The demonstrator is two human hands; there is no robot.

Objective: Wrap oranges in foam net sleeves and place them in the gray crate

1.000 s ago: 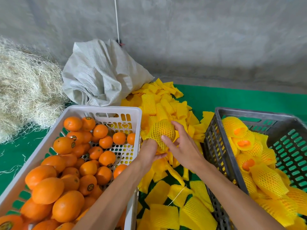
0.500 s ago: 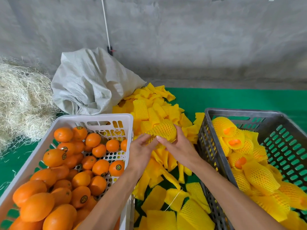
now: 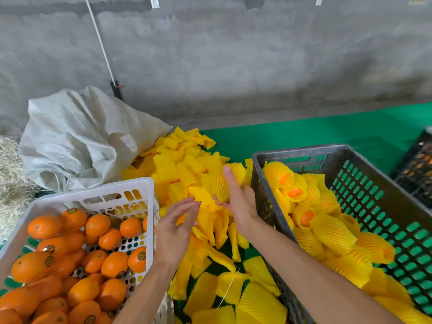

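Two bare hands work over a green mat (image 3: 292, 134), seen from a head cam looking down. The right hand (image 3: 240, 202) holds a sleeved orange (image 3: 221, 183), fingers straight up along its side, thumb hidden beneath, so how firm the hold is can't be told. It's just left of the gray crate (image 3: 301, 152), not yet over the rim. The left hand (image 3: 177, 220) hangs beside it w/ fingers loosely bent, holding nothing.

The gray crate sits at the mat's right edge, already holding many wrapped oranges (image 3: 327, 225) along its near-left side. A white crate (image 3: 100, 195) at the left edge is full of bare oranges (image 3: 70, 249). Between the crates a pile of flat yellow sleeves (image 3: 182, 164) covers the mat's middle. A pale sack (image 3: 77, 136) and straw (image 3: 9, 174) lie at the far-left corner, by a concrete wall.

Step in hand, as I judge: wrapping looks done; the placing remains. Next move needs the right hand to lift over the crate's left wall & set the fruit among the others, while the left is free to reach the white crate for another orange.
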